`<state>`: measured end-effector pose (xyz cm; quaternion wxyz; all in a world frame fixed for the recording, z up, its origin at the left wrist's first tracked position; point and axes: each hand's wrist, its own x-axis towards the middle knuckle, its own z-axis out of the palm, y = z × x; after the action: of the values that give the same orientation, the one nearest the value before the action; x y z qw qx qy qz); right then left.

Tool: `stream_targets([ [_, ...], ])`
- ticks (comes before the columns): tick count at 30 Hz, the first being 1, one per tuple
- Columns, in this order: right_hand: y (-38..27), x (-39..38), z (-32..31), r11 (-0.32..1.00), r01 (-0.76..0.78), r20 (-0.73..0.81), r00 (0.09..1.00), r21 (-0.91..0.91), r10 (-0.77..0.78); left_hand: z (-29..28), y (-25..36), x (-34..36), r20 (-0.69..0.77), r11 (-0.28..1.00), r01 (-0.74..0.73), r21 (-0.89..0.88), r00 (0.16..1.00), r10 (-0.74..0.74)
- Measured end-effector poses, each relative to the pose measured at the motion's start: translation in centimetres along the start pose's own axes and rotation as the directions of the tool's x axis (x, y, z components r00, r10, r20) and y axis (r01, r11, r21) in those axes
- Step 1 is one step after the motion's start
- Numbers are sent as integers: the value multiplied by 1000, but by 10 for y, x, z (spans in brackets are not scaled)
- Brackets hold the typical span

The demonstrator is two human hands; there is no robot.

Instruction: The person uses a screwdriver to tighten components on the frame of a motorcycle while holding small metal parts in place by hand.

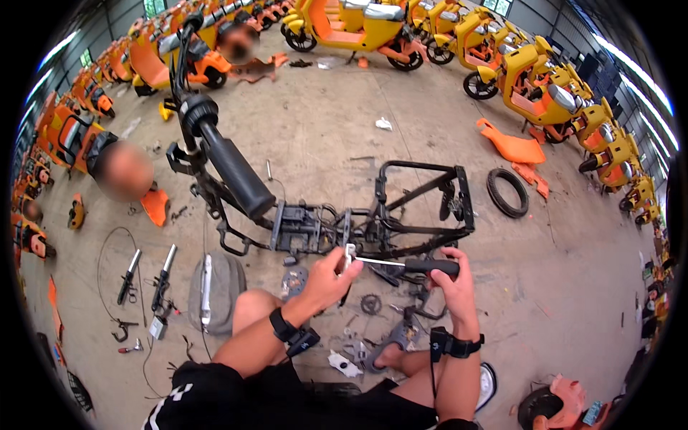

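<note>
My left hand (326,283) is closed, pinching a small whitish part (350,251) between thumb and fingers; its exact kind is too small to tell. In my right hand (456,287) is a screwdriver (431,266), gripped by its black handle. The screwdriver's thin shaft runs left, with its tip at the small part by my left fingertips. Just beyond both hands, a bare black scooter frame (423,230) lies on the concrete floor. Its handlebar grip (233,168) rises at the left, nearer the camera.
Two shock absorbers (164,276), a grey bag (217,294) and cables lie to the left. Around my feet are a small sprocket (370,304) and loose metal parts. A tyre (507,193) and orange panels (512,143) lie right. Rows of scooters (358,29) stand behind; people are at left.
</note>
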<state>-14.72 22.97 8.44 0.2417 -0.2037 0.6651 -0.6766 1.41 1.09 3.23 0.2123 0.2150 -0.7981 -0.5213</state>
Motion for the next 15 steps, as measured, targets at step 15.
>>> stream_targets([
  [15, 15, -7, 9, 983, 182, -38, 983, 20, -182, 3, -17, -3, -93, 958, -37, -284, 996, 11],
])
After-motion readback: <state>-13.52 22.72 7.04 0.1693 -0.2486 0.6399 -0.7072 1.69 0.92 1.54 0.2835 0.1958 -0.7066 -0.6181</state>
